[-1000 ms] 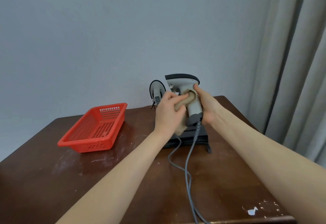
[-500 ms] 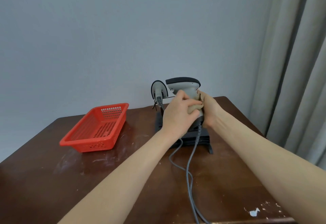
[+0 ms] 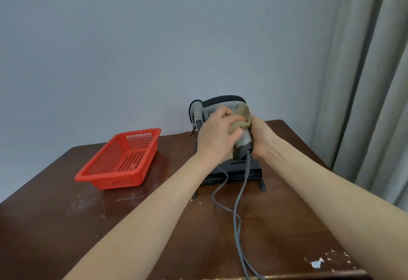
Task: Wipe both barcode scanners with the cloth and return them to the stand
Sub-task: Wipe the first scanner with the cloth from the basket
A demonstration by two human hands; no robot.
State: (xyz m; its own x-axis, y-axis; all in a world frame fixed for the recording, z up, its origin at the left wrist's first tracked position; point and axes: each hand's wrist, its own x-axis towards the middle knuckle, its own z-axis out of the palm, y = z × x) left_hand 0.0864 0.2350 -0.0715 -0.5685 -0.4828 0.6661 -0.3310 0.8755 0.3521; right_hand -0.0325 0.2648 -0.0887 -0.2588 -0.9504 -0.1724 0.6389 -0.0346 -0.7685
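You are in the wiping step on the first scanner (image 3: 229, 107), held clear above the stand (image 3: 238, 170) at the 12 o'clock end of the table (image 3: 66, 224). Your right hand (image 3: 261, 138) is clenched around the scanner's handle from the 3 o'clock side, its fingers mostly hidden behind the housing. Your left hand (image 3: 217, 134) presses the cloth (image 3: 242, 115) against the junction of head and handle, fingers closed on the cloth. The second scanner (image 3: 196, 112) sits just behind your left hand at 11 o'clock, apparently in its place on the stand, and appears not yet wiped. The red basket (image 3: 120, 160) lies well apart at 10 o'clock and plays no part. Two grey cables (image 3: 237, 220) trail from the stand area toward 6 o'clock. Compared with half a second ago, the cloth has travelled up from the handle to the rear of the head, and your left hand has risen with it; your right grip has held its position. The next move, by judgement, calls for finishing the head surfaces, then lowering the scanner into its slot while keeping the cable free of the stand's feet. Do not relax the right-hand grip until the scanner is seated.
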